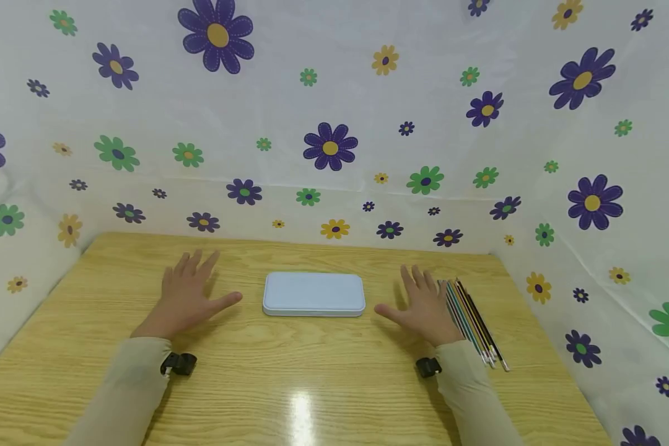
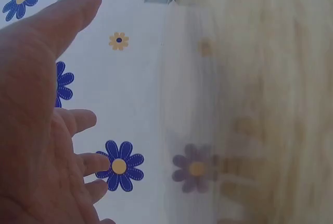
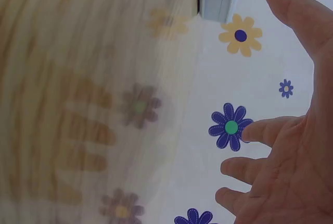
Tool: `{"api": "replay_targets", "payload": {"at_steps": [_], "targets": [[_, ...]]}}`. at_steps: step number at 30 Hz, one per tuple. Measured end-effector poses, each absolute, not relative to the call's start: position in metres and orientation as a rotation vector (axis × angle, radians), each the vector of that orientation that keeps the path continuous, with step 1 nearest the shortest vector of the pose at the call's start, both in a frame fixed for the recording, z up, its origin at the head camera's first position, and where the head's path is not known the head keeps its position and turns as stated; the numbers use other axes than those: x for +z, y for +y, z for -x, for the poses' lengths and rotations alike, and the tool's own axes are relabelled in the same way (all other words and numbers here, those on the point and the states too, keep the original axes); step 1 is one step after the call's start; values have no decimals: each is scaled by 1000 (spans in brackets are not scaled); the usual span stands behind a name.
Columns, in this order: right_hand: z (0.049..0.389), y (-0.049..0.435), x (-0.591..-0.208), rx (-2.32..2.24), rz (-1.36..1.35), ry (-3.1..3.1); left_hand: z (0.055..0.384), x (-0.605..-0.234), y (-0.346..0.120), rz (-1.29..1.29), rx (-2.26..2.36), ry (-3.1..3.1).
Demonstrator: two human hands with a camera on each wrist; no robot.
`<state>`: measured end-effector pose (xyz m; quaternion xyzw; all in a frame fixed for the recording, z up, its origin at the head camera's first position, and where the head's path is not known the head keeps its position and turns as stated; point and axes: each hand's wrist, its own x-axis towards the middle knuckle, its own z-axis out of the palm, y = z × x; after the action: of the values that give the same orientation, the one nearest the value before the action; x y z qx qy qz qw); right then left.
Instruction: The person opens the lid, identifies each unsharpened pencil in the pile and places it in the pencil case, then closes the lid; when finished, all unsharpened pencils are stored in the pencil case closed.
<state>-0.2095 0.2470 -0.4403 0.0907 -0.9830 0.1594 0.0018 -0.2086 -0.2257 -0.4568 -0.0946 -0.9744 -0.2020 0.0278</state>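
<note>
Right hand [image 1: 425, 311] spreads near pencils [image 1: 477, 323] only the head view shows.

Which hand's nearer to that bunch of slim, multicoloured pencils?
Right. The right hand is close beside the pencils; the left hand is farther, beyond the pale blue rectangular case.

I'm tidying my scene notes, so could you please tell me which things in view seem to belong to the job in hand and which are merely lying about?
Likely part of the job:
pale case, between the left hand and right hand
pencils, beside the right hand

Likely just surroundings:
wooden table
flowered sheet
wrist cameras
</note>
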Motion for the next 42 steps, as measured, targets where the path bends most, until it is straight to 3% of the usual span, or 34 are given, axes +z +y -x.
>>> {"api": "replay_targets", "payload": {"at_steps": [28,42], "targets": [[206,207,-444,736,-540,-3220,220,-467,-173,689,-1159,-3014],[212,187,-437,657,-633,-3211,228,-468,-154,673,-1220,-3084]]}}
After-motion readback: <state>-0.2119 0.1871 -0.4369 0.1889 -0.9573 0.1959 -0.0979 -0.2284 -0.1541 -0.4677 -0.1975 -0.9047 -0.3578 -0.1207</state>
